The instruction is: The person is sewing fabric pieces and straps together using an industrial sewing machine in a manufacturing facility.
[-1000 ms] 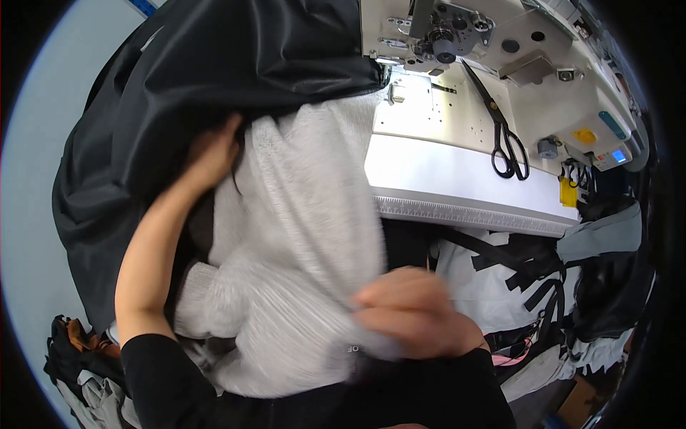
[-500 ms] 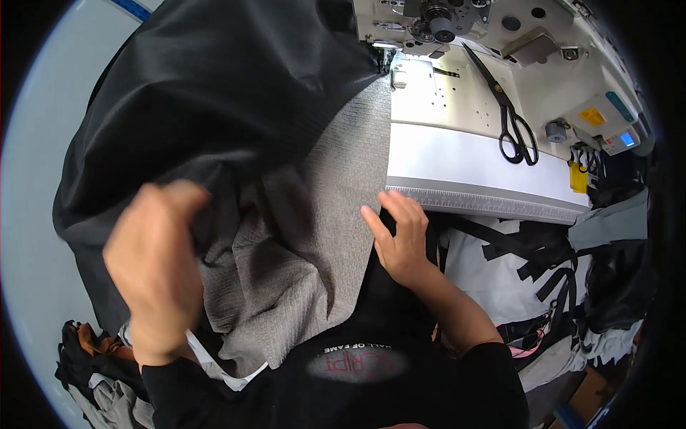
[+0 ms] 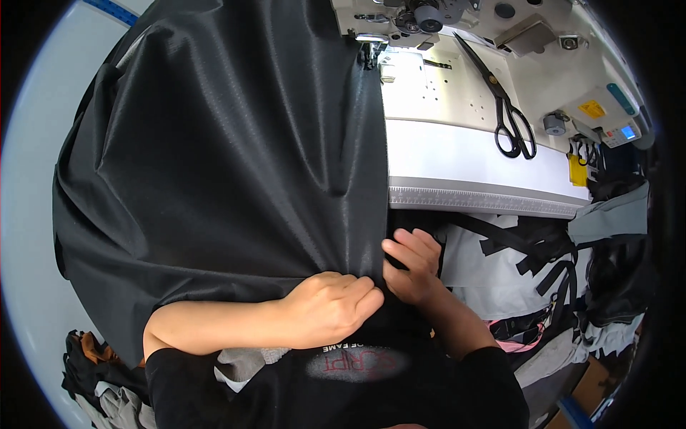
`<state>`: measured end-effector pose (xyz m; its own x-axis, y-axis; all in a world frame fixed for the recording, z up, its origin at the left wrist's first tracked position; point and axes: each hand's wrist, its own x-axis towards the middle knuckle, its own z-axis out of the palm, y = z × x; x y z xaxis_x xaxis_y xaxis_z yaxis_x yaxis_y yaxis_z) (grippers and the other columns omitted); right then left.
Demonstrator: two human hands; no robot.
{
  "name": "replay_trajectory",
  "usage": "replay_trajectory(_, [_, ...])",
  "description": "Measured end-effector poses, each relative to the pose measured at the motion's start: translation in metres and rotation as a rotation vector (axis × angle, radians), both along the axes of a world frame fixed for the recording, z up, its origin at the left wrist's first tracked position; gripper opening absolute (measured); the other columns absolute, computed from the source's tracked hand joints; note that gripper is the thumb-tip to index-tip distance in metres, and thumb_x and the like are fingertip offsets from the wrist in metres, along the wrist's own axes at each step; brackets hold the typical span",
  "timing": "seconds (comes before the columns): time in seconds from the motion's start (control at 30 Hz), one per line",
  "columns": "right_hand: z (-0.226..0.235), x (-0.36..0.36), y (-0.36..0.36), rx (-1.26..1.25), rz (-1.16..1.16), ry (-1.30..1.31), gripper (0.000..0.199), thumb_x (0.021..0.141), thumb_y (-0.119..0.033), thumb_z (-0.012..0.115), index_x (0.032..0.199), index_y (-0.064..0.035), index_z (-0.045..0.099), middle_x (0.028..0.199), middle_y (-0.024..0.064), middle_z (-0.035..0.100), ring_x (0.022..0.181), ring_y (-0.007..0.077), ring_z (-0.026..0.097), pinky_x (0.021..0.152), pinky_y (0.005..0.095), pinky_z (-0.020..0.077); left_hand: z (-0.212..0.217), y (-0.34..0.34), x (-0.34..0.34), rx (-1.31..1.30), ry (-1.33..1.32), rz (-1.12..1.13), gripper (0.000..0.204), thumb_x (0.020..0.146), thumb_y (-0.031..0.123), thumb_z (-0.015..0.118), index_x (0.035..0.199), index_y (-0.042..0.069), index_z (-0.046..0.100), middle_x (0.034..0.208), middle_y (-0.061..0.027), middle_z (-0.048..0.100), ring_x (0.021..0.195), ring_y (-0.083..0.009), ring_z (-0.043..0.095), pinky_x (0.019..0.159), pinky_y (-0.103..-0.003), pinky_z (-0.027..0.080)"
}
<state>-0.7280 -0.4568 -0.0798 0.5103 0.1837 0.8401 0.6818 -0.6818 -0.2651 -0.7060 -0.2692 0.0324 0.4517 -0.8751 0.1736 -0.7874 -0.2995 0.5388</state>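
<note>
A large black fabric (image 3: 214, 164) with a slight sheen spreads over the left and middle of the view. Its right edge runs up to the presser foot (image 3: 369, 56) of a sewing machine (image 3: 457, 18). My left hand (image 3: 332, 304) is closed on the near part of this edge, its forearm lying across the cloth. Beside it, my right hand (image 3: 413, 264) grips the same edge with curled fingers; its thumb is hidden. A bit of grey textured fabric (image 3: 246, 361) shows below my left forearm, the rest being covered by the black layer.
Black scissors (image 3: 504, 107) lie on the machine bed right of the presser foot. A ruler strip (image 3: 486, 199) lines the table's front edge. Cloth pieces and black straps (image 3: 529, 257) lie at the right. More scraps (image 3: 107, 379) are piled at the lower left.
My left hand has come right and down, laying the black fabric over the grey one and closing on its edge. My right hand has moved slightly nearer to me and now grips the edge.
</note>
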Motion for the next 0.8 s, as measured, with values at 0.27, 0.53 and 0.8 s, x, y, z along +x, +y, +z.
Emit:
replay_trajectory(0.27, [0.009,0.006,-0.011,-0.004,0.148,0.080,0.013,0.086,-0.006,0.060,0.073,-0.0068,0.058,0.104,0.0118,0.074,0.103,0.0250,0.070,0.095,0.0379,0.0508,-0.007,0.002,0.014,0.012,0.101,-0.048,0.016,0.075,0.006,0.065,0.075,0.006,0.049,0.069,-0.0067,0.047,0.061,-0.0207,0.057,0.056,-0.034,0.047])
replay_trajectory(0.53, [0.015,0.006,0.001,0.108,0.098,0.219,0.008,0.077,-0.003,0.070,0.079,-0.0033,0.062,0.100,0.0127,0.072,0.096,0.0250,0.071,0.076,0.0335,0.0513,0.014,0.018,0.063,0.422,-0.267,0.022,0.082,0.078,0.053,0.072,0.138,0.000,0.053,0.153,-0.0188,0.042,0.148,-0.0343,0.033,0.120,-0.059,0.017])
replay_trajectory(0.8, [0.029,0.045,-0.002,-0.100,0.072,0.184,0.005,0.083,-0.005,0.066,0.085,-0.0010,0.065,0.102,0.0144,0.072,0.099,0.0257,0.072,0.074,0.0329,0.0491,0.000,0.028,0.081,0.412,-0.252,0.082,0.071,0.080,0.046,0.071,0.136,0.005,0.057,0.148,-0.0177,0.048,0.142,-0.0364,0.040,0.118,-0.061,0.021])
